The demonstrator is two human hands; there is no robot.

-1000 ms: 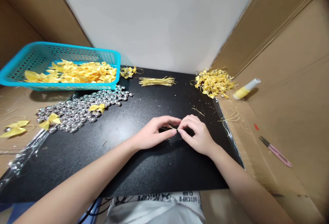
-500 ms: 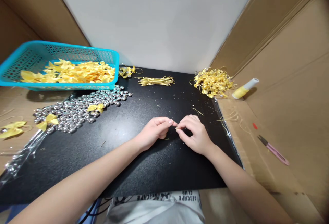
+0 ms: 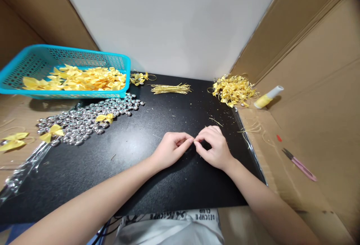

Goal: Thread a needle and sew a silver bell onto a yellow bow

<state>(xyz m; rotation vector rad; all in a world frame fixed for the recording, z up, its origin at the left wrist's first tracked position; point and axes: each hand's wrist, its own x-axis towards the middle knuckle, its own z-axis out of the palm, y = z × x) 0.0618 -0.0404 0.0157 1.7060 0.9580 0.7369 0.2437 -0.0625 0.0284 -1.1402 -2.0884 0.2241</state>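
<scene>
My left hand (image 3: 170,149) and my right hand (image 3: 214,148) meet fingertip to fingertip low over the black mat (image 3: 135,162), near its middle. Both pinch a thin gold thread (image 3: 193,140) between thumb and forefinger; most of the thread is hidden by the fingers. A bundle of cut gold threads (image 3: 171,88) lies at the back of the mat. A heap of silver beads (image 3: 84,119) spreads across the mat's left side, with two small yellow bows lying on it.
A turquoise basket (image 3: 33,62) of yellow bows stands at back left. A pile of finished bows with gold loops (image 3: 234,89) sits at back right, beside a yellow glue bottle (image 3: 267,97). Pink snips (image 3: 299,164) lie on the cardboard at right. Cardboard walls close both sides.
The left fingers have curled in from open to a tight pinch, and both hands have shifted slightly nearer to me. The thread is now drawn short between the fingertips.
</scene>
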